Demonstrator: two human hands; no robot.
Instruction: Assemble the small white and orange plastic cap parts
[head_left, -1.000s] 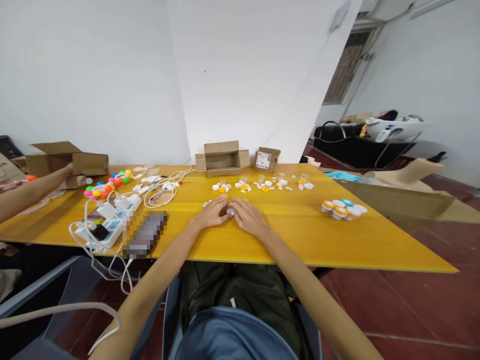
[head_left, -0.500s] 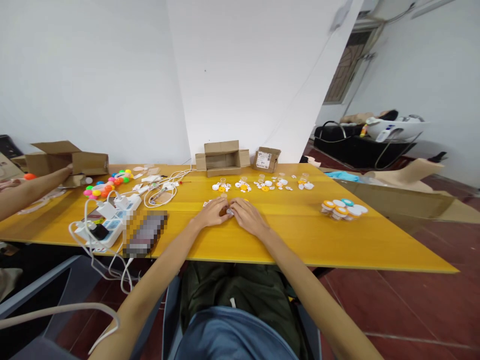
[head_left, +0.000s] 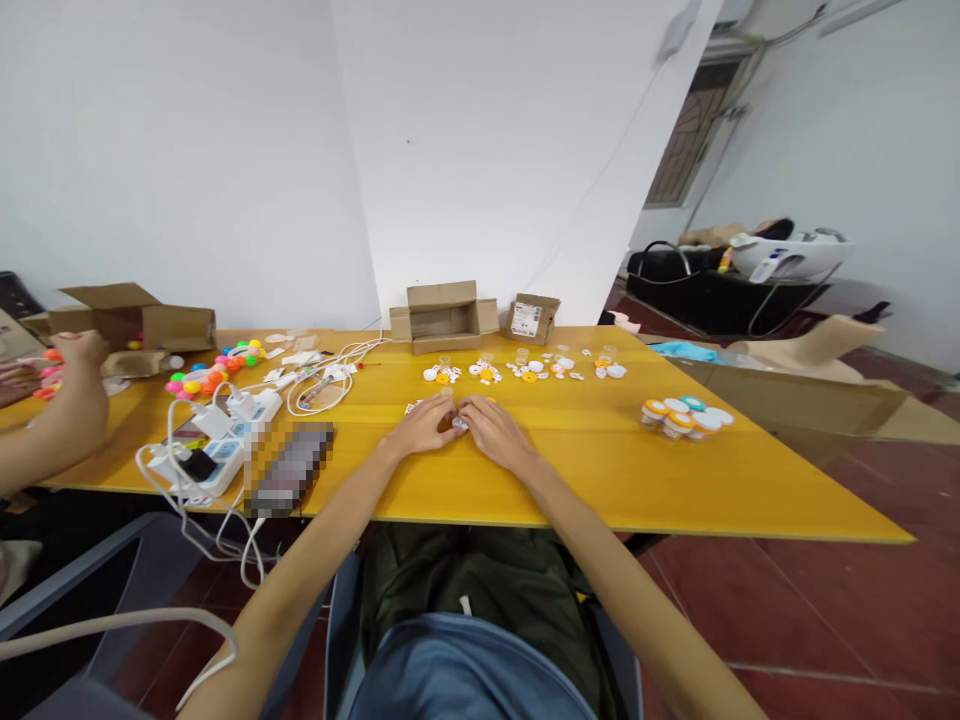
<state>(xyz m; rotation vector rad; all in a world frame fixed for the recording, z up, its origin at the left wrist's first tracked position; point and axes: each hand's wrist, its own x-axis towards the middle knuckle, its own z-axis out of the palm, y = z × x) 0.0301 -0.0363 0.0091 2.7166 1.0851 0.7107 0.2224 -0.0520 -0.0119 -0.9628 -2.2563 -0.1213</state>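
Clear plastic piece (head_left: 459, 424) is between the two hands, low over the near middle of the counter (head_left: 570, 490). It is small, and most of it is hidden, so I cannot tell its full shape. The left hand (head_left: 426, 427) is closed on it from the left, with the thumb pointing at it. The right hand (head_left: 493, 432) is closed on it from the right, with its fingers bent over the top. The two hands almost meet.

Just past the left hand lie some little white bits (head_left: 412, 407). Farther back is a row of small heaps, with white and orange caps (head_left: 529, 377) and clear cups (head_left: 609, 353). Behind the heaps stand an open brown box (head_left: 447, 345) and a smaller box (head_left: 531, 322) with a white label.

On the right sits a bunch of tubs (head_left: 679, 424) with white, orange and blue-green lids, all close together. On the left are a phone (head_left: 291, 470), a white power strip (head_left: 234, 455) and bright balls (head_left: 217, 380). At the far left, another person's hand (head_left: 82, 348) is up near a big box (head_left: 180, 327).
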